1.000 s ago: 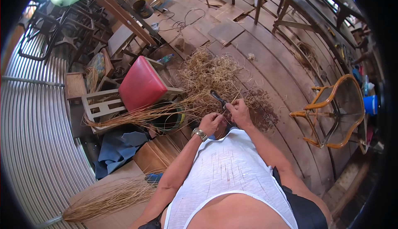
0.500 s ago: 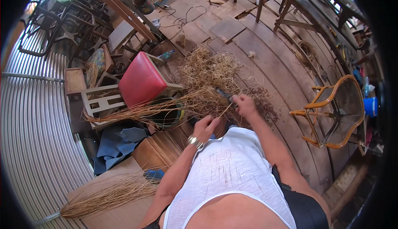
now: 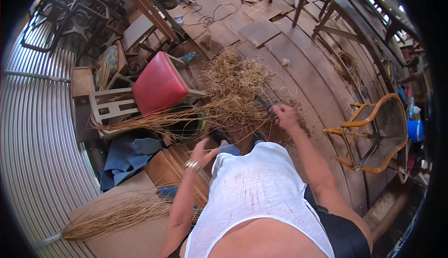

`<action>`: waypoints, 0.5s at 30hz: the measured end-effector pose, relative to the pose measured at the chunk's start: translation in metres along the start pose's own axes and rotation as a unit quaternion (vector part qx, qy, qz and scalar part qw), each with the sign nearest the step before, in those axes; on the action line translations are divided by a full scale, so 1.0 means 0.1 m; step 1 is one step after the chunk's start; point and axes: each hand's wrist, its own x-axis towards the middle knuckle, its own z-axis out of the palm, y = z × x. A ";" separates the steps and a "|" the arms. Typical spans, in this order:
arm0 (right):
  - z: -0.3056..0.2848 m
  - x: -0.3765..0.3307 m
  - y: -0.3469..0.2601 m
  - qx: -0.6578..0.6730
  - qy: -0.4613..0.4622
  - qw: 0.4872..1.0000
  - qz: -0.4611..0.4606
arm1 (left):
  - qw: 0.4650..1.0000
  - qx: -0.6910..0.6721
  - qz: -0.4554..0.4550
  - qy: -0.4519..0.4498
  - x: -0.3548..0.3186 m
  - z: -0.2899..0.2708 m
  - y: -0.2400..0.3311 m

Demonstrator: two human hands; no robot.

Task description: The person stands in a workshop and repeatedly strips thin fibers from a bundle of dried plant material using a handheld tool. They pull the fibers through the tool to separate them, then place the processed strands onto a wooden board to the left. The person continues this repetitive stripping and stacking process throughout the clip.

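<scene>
Head view: right hand [image 3: 285, 117] clenched on a dark-handled tool [image 3: 265, 105] at the near edge of the straw pile [image 3: 238, 83]. Left hand [image 3: 203, 150], nearer the body, pinches long strands [image 3: 154, 118]. Trimming, I'd judge; a steady pull needed.

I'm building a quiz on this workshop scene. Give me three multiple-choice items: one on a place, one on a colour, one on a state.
1. Where does the tied straw bundle lie?
A. lower left, on the board
B. on the cane chair
C. on the red cushion

2. What colour is the cushion on the tipped chair?
A. green
B. red
C. white

3. What is the right hand doing?
A. hanging empty
B. resting on the cane chair
C. gripping a dark tool

Answers: 1 A, the bundle lies lower left, near the left arm. 2 B, the cushion is plainly red. 3 C, fingers close round the tool by the straw pile.
</scene>
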 end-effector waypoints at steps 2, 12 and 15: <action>0.34 -0.12 0.01 -0.008 -0.029 1.000 0.000 | 0.976 -0.204 0.017 -0.071 0.43 0.34 0.55; -0.72 0.59 0.41 0.088 0.122 0.988 0.041 | 0.963 -0.220 0.049 -0.146 0.03 0.05 0.74; -1.86 0.66 0.09 0.011 0.213 0.975 0.062 | 0.964 -0.194 -0.134 -0.124 -0.73 -0.57 -0.28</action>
